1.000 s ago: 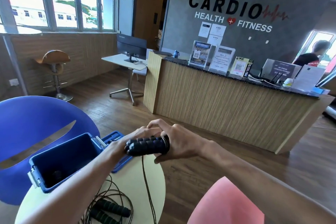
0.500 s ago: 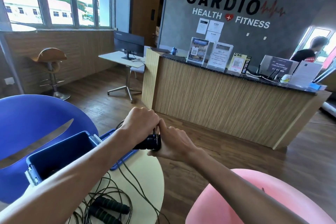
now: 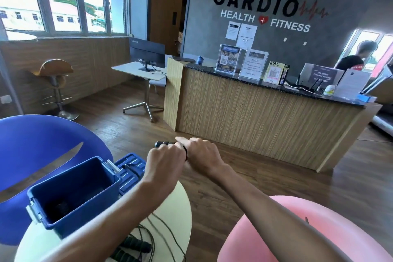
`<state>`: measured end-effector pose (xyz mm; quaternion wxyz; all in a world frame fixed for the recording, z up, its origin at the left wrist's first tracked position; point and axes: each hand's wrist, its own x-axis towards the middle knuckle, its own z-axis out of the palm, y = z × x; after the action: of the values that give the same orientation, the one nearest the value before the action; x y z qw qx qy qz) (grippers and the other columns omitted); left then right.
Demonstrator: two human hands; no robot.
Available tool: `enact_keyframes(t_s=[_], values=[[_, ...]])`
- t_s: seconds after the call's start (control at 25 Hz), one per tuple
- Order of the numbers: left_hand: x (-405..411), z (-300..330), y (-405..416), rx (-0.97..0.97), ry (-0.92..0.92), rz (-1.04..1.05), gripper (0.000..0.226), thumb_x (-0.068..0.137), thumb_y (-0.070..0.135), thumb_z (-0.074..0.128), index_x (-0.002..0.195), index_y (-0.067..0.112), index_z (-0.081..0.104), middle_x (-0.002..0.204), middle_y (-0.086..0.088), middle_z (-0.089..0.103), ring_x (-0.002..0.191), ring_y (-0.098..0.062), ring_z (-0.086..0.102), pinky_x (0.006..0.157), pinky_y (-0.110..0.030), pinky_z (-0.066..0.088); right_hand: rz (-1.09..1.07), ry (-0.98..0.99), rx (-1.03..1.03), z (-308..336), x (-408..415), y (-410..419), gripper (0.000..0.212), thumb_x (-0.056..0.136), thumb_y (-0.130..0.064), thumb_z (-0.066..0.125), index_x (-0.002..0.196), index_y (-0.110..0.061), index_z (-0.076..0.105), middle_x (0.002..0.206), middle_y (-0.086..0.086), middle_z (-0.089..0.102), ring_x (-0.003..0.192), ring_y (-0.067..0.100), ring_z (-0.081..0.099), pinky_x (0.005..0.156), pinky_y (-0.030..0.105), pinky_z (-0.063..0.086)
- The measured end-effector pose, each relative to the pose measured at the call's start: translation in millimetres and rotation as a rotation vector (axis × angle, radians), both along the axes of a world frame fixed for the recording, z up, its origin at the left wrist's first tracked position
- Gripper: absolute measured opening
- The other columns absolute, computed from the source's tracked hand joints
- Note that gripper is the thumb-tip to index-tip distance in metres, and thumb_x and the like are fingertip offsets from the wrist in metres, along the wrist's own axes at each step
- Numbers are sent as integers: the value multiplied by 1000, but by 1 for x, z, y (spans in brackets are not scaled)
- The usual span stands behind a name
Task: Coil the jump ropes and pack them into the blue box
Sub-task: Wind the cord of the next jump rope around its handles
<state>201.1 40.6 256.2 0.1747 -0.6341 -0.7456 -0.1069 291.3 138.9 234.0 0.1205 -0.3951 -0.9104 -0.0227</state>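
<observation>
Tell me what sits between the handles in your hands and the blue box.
Nothing visible: left hand and right hand hold the handles just right of the open blue box, its lid lying behind.

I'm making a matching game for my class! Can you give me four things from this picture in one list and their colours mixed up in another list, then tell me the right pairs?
Things:
1. box
2. round table top
3. chair on the right
4. jump rope handles held in the hands

Colours:
A. pink
B. black
C. blue
D. cream

Right pairs: 1-C, 2-D, 3-A, 4-B
</observation>
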Motion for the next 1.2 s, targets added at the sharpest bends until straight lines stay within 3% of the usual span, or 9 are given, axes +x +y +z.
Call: enact_keyframes(t_s=[0.08,0.24,0.44,0.52,0.6,0.72,0.88,1.04,1.2], values=[[-1,-18,-3,103,-96,-61,34,56,4,85,75,14,58,65,-2,64,61,-19,66,41,-26,43,1,2,16,5,0,5,65,92,-38,56,153,-29,38,115,10,65,106,37,64,81,44,50],[-2,-35,-5,168,-427,-13,15,92,11,52,88,21,42,88,3,61,90,-19,59,55,-30,36,13,-6,52,7,-2,12,72,89,-48,62,154,-34,36,111,8,64,102,34,66,80,42,51],[12,-53,-13,329,-540,-70,7,99,18,46,94,22,44,89,6,63,84,-19,63,59,-29,41,10,78,45,3,3,18,68,91,-43,59,155,-36,34,101,7,63,92,32,67,77,41,51],[12,-59,-9,303,-801,-166,15,99,34,48,93,19,47,80,5,65,72,-16,63,61,-33,48,16,106,56,5,6,19,67,94,-44,59,155,-37,32,93,4,59,88,30,67,75,39,50],[5,-58,-1,235,-1271,-271,42,97,49,43,90,9,56,69,2,65,63,-16,61,66,-35,50,19,128,67,8,10,18,69,94,-47,61,155,-36,32,86,0,53,84,27,67,72,38,51],[-1,-54,10,47,-1726,-437,55,101,45,34,85,-2,58,66,-6,56,63,-19,57,68,-33,50,36,164,88,12,14,16,68,94,-41,63,155,-34,33,83,-1,52,79,27,67,69,38,53],[16,-52,13,183,-1839,-493,41,102,32,40,88,-3,56,65,-7,54,50,-15,45,51,-23,42,12,129,51,19,19,18,73,91,-34,66,156,-32,31,88,4,57,83,25,67,75,39,54],[34,-49,14,114,-1822,-417,29,105,24,34,89,6,49,54,4,30,42,-6,24,40,-18,22,-80,38,-21,11,30,30,73,83,-34,74,150,-25,46,104,8,74,95,28,72,82,39,57],[27,-54,16,-10,-1722,-341,33,105,24,35,80,11,52,50,5,30,39,-7,25,38,-19,19,-162,29,-140,1,32,34,35,74,-40,76,100,-19,64,87,5,72,84,31,70,71,37,54]])
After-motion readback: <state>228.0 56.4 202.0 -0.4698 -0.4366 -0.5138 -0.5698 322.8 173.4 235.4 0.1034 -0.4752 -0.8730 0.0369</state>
